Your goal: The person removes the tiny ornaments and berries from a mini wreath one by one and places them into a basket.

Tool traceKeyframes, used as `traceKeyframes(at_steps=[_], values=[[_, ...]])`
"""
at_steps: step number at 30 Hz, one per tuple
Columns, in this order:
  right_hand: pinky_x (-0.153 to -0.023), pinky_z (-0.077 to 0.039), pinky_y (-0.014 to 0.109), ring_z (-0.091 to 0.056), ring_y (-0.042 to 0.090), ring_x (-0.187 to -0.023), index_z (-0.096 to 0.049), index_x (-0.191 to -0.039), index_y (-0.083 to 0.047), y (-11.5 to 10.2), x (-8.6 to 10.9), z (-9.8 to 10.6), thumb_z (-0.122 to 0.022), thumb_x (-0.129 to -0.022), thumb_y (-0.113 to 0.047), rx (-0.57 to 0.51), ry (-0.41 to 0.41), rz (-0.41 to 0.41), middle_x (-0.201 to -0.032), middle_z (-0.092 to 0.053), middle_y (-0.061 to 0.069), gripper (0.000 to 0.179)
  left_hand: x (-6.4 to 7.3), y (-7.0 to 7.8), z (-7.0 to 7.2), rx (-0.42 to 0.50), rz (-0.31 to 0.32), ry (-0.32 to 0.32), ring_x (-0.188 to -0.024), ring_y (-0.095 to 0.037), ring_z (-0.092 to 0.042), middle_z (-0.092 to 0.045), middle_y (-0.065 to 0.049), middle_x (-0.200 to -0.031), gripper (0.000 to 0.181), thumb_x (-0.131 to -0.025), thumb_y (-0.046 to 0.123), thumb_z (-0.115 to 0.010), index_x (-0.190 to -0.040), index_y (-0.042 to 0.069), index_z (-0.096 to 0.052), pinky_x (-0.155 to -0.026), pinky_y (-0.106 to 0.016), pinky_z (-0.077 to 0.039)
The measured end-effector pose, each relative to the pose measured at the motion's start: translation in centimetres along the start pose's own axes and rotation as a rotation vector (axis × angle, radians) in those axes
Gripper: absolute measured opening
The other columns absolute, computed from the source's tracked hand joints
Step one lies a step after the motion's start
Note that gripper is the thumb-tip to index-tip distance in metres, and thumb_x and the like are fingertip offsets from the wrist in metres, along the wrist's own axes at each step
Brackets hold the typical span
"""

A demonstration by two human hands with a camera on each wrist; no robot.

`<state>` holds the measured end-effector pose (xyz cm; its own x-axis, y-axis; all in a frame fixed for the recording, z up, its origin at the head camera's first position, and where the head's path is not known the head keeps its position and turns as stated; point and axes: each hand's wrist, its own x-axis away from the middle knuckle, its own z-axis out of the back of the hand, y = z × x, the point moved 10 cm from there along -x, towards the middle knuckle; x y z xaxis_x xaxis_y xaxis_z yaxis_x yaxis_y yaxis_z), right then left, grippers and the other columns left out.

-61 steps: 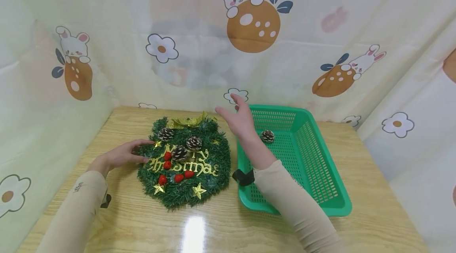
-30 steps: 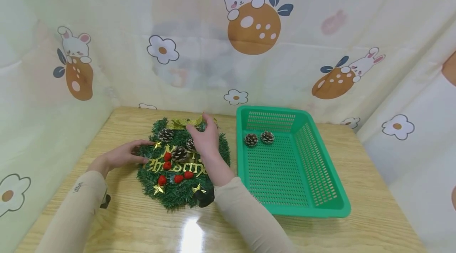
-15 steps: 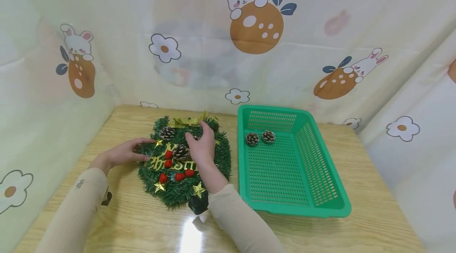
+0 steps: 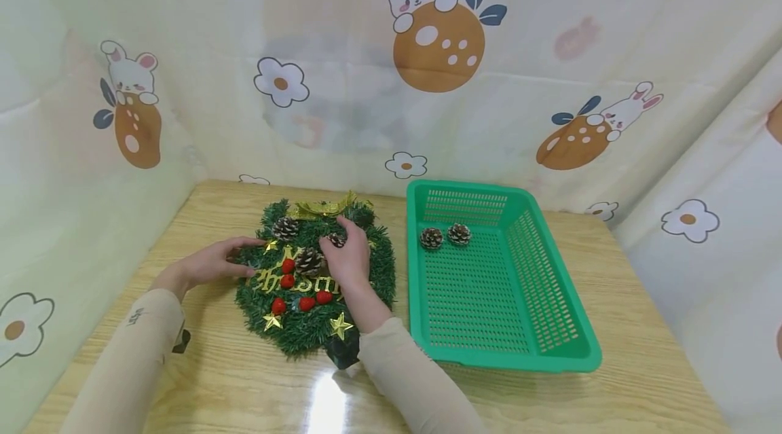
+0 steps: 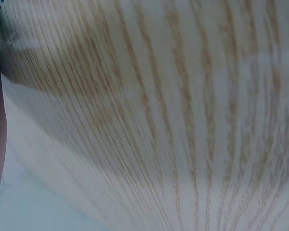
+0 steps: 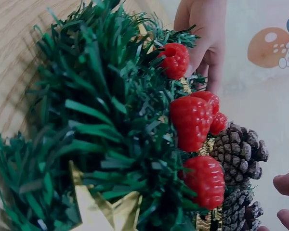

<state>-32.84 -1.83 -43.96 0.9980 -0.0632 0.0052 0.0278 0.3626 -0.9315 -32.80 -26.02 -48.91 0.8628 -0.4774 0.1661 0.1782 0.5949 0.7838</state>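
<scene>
Pale curtain fabric (image 4: 342, 142) with printed rabbits and flowers is hanging behind the wooden worktop (image 4: 244, 380). Your wreath (image 4: 299, 318) is lying left of the worktop's middle, near its back edge; the green basket (image 4: 413, 271) is standing to the wreath's right, two loose pine cones (image 4: 431, 238) sitting toward its back-left corner. Over the wreath's upper part, your right hand (image 4: 349, 254) is curving thumb and fingers round one pine cone (image 4: 336, 240), though how firmly they are pressing is impossible to tell. Your left hand (image 4: 216, 262) is resting against the wreath's left side, fingers spread and gripping nothing. For a sound hold, you should be seating your fingertips low on opposite sides of that cone, since its scales are probably giving an uneven grip, and be steadying the wreath lightly with your left. Another cone (image 4: 309, 261) is sitting just beside your right thumb, so be watching that you aren't snagging it, the gold lettering (image 4: 269, 281) or the foliage.
</scene>
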Motion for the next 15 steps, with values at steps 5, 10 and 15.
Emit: traceKeyframes(at_steps=[5, 10, 15], values=[[-0.099, -0.043, 0.05, -0.04, 0.032, -0.135, -0.051, -0.143, -0.016, 0.58, -0.07, -0.37, -0.067, -0.093, -0.019, 0.016, -0.024, -0.025, -0.149, -0.042, 0.01, 0.052, 0.12, 0.18, 0.02, 0.009, 0.015, 0.004, -0.13, -0.048, -0.036, -0.028, -0.029, -0.151, 0.069, -0.092, 0.026, -0.069, -0.15, 0.008, -0.036, -0.103, -0.067, -0.029], [-0.098, -0.044, 0.049, -0.041, 0.031, -0.134, -0.052, -0.141, -0.017, 0.99, -0.1, -0.57, -0.067, -0.093, -0.02, 0.056, -0.027, -0.026, -0.148, -0.043, 0.009, 0.051, 0.26, 0.21, 0.04, 0.008, 0.027, 0.002, -0.127, -0.045, -0.037, -0.028, -0.028, -0.151, 0.068, -0.092, 0.025, -0.069, -0.15, 0.008, -0.037, -0.102, -0.066, -0.032], [-0.096, -0.046, 0.049, -0.042, 0.033, -0.132, -0.054, -0.14, -0.016, 1.06, -0.19, -0.64, -0.068, -0.093, -0.02, 0.082, -0.029, -0.016, -0.146, -0.044, 0.011, 0.049, 0.4, 0.2, 0.12, 0.036, 0.054, -0.009, -0.131, -0.047, -0.036, -0.028, -0.028, -0.152, 0.071, -0.091, 0.026, -0.07, -0.15, 0.009, -0.036, -0.105, -0.066, -0.029]])
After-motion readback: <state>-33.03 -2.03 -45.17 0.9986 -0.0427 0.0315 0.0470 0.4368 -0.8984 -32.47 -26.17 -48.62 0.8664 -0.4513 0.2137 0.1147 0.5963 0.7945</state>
